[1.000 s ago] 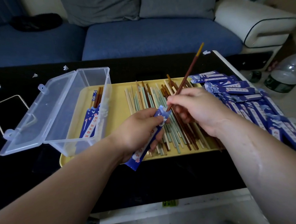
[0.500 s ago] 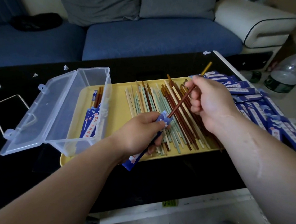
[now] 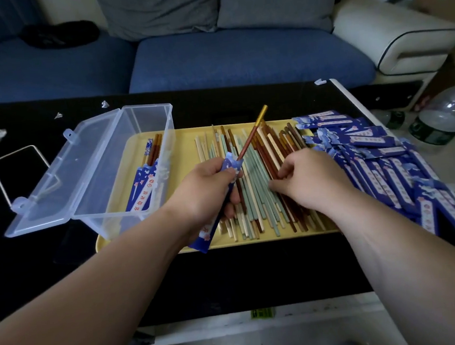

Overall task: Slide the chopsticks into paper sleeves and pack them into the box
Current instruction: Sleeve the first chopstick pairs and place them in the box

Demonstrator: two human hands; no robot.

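Gripping sleeve [image 3: 215, 208] w/ left fingers [image 3: 227, 172], chopstick [image 3: 251, 136] sticking out.

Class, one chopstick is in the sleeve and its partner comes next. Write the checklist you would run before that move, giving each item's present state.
1. Sleeve gripped by left hand: ok.
2. First chopstick seated in sleeve mouth: ok, the gold tip sticks out.
3. Right hand free and on the loose chopsticks: ok.
4. Matching brown chopstick pinched: cannot tell, fingers hide it.
5. Box open with room: ok.
6. Spare sleeves beside tray: ok.
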